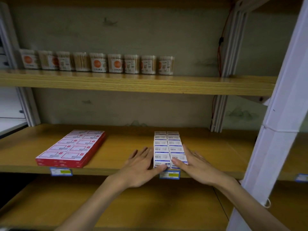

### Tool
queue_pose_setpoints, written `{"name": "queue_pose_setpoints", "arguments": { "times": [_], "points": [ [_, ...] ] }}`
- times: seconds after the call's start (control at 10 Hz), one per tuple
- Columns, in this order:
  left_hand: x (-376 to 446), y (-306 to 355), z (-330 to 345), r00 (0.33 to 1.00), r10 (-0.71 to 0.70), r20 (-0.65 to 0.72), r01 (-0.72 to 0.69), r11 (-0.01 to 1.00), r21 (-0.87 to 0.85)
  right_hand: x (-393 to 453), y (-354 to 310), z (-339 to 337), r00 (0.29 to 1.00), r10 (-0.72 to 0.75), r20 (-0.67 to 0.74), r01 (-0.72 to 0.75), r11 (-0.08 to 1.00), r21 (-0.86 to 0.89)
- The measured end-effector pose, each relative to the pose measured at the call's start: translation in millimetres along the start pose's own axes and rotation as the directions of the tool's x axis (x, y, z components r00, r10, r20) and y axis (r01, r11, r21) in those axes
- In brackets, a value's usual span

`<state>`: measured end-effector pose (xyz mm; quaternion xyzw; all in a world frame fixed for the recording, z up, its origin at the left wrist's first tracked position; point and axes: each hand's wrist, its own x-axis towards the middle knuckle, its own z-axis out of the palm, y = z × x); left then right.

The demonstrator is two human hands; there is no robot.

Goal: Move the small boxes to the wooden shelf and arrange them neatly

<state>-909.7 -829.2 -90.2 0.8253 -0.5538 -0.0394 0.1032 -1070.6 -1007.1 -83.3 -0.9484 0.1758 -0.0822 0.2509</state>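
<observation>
- Wooden shelf (pixel 208 152): middle board of a light-wood shelving unit, carrying all the task's stock; a further board lies above it and another below.
- White upright (pixel 273 130): painted post of the unit, rising along the right end of the boards.
- Red boxes (pixel 71 148): flat block of red-edged packs with white labels, two columns wide, lying toward the left end of the wooden shelf, its near corner at the front edge.
- Small boxes (pixel 168 147): white cartons with blue print, set in two tight columns running from the front edge toward the back, right of the shelf's middle and well apart from the red boxes.
- Cotton-swab tubs (pixel 98 62): row of clear round tubs with orange labels, standing along the back of the upper board.
- Left hand (pixel 141 167): fingers straight and slightly spread, flat against the left side of the small boxes, thumb on the front carton.
- Right hand (pixel 195 162): fingers straight, lying against the right side of the small boxes, thumb on the front carton; holds nothing.
- Price tags (pixel 170 175): blue-framed labels on the front edge, one below the small boxes, one below the red boxes.
</observation>
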Motion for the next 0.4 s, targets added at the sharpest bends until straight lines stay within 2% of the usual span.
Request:
{"name": "queue_pose_setpoints", "arguments": {
  "times": [0.2, 0.3, 0.4],
  "points": [
    [-2, 2, 1, 1.000, -0.013, -0.025, 0.014, 0.998, 0.058, -3, -4, 2, 0.999, 0.022, -0.044, -0.022, 1.000, 0.010],
    [-7, 2, -1, 0.998, -0.023, -0.053, 0.023, 1.000, 0.014, -3, -8, 4, 0.996, -0.001, -0.087, 0.005, 0.999, 0.038],
    [-19, 0, -8, 0.985, -0.036, -0.169, 0.009, 0.987, -0.159, -12, -19, -6, 0.985, 0.019, -0.169, 0.014, 0.981, 0.193]
  ]
}}
